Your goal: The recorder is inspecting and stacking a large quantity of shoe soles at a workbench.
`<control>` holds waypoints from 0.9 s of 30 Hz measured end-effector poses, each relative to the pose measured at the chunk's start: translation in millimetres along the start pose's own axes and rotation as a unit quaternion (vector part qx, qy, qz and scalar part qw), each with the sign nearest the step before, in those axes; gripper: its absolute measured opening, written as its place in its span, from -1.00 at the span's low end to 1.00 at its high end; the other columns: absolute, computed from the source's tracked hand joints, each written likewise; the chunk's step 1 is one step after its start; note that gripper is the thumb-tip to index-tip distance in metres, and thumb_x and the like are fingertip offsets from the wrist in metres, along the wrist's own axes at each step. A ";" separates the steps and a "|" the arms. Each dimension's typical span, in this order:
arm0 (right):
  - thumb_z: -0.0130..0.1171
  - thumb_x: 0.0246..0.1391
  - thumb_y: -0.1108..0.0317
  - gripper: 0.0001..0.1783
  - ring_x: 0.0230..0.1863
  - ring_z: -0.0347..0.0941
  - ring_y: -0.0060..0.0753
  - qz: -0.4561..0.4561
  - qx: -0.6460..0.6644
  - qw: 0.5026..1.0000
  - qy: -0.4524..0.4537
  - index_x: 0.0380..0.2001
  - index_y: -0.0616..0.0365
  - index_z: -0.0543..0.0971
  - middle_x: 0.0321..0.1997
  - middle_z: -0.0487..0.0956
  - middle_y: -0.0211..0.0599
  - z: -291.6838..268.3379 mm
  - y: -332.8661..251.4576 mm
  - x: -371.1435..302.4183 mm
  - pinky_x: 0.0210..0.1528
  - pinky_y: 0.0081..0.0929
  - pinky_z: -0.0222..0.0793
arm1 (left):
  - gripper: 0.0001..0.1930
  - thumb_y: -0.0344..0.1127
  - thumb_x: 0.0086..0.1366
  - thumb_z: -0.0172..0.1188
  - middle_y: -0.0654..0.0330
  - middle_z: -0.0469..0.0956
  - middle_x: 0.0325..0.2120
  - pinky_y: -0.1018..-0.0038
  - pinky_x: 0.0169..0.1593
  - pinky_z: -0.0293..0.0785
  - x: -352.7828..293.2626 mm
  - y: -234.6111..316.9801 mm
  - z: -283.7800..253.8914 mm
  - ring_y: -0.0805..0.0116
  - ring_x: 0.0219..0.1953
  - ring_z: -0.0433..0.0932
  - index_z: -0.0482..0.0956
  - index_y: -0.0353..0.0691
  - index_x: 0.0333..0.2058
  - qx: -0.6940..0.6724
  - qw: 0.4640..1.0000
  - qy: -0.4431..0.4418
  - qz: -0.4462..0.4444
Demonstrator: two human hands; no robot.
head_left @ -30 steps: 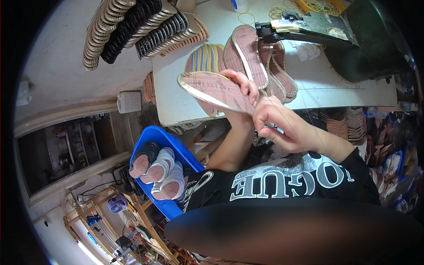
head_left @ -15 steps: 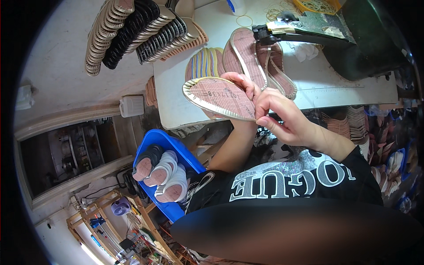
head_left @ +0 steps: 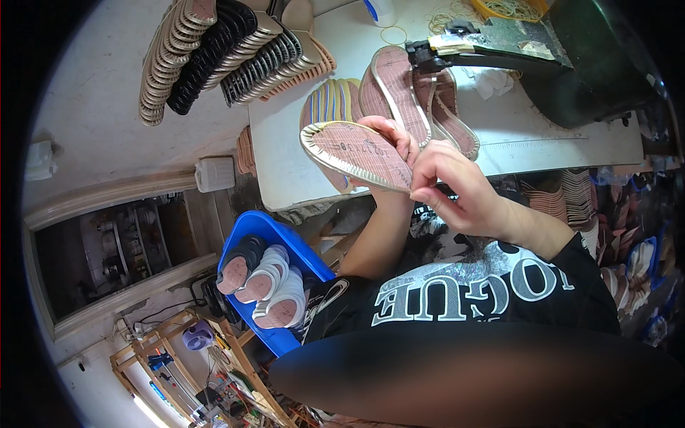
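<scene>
Here the white counter [head_left: 300, 171] fills the far middle, carrying a small heap of pink soles [head_left: 421, 100] under a dark machine arm [head_left: 499, 43], with long rows of stacked soles [head_left: 221, 50] to its far left. Lower left, a blue bin [head_left: 250, 228] holds several paired soles [head_left: 264, 285] standing on edge, packed close together. Just near the counter's edge, the shoe sole [head_left: 353, 153] is held up in the air, pink face showing with a pale trim round its rim; it looks light, thin and bendy, best pinched at the edge. The left hand [head_left: 389, 139] is closed round its right end from behind, and the right hand [head_left: 457, 189] pinches the rim with narrowed fingers.
</scene>
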State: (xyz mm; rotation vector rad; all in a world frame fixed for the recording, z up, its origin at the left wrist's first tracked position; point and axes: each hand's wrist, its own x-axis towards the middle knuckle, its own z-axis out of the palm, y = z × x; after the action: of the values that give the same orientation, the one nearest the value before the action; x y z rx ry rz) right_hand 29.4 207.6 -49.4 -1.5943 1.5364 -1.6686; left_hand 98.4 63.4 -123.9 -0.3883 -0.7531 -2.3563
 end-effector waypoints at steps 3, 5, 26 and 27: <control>0.20 0.03 0.49 -0.89 -0.31 0.38 -0.24 -0.081 -0.049 0.995 0.033 -0.39 0.21 0.46 -0.37 0.45 -0.30 0.0 -2.1 0.6 -0.13 -0.34 0.23 | 0.02 0.49 -0.18 0.26 0.00 0.38 -0.51 0.32 -0.46 0.45 2.7 -1.5 1.3 0.17 -0.55 0.42 0.34 -0.41 -0.05 -0.058 0.998 -0.030 -0.010; 0.21 0.02 0.48 -0.88 -0.29 0.38 -0.25 -0.049 -0.015 0.998 0.028 -0.39 0.21 0.47 -0.36 0.46 -0.28 -2.1 -4.9 0.9 -0.15 -0.38 0.24 | 0.01 0.49 -0.17 0.26 0.00 0.37 -0.52 0.32 -0.48 0.44 0.5 -1.7 -5.0 0.17 -0.55 0.42 0.34 -0.41 -0.06 -0.042 0.999 -0.021 0.000; 0.25 0.04 0.36 -0.84 -0.36 0.38 -0.45 0.067 0.089 0.993 0.024 -0.38 0.19 0.50 -0.48 0.45 -0.39 -4.4 -10.1 -5.2 -0.19 -0.48 0.22 | -0.01 0.46 -0.21 0.31 0.04 0.38 -0.54 0.39 -0.52 0.45 -1.3 -5.0 -1.7 0.24 -0.57 0.41 0.34 -0.41 -0.11 0.044 0.999 -0.019 0.019; 0.25 0.05 0.36 -0.84 -0.36 0.38 -0.45 0.086 0.110 0.989 0.039 -0.38 0.20 0.51 -0.48 0.45 -0.38 -4.0 -11.5 -4.7 -0.21 -0.48 0.24 | -0.02 0.46 -0.21 0.31 0.05 0.37 -0.54 0.41 -0.51 0.45 -2.2 -6.3 2.5 0.27 -0.57 0.41 0.34 -0.40 -0.12 0.061 0.998 0.011 0.023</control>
State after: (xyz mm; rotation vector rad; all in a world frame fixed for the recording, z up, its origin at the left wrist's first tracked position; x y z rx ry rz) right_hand 31.9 217.1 -40.8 -1.2609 1.4244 -1.7531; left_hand 96.2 70.1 -125.5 -0.3227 -0.8635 -2.2557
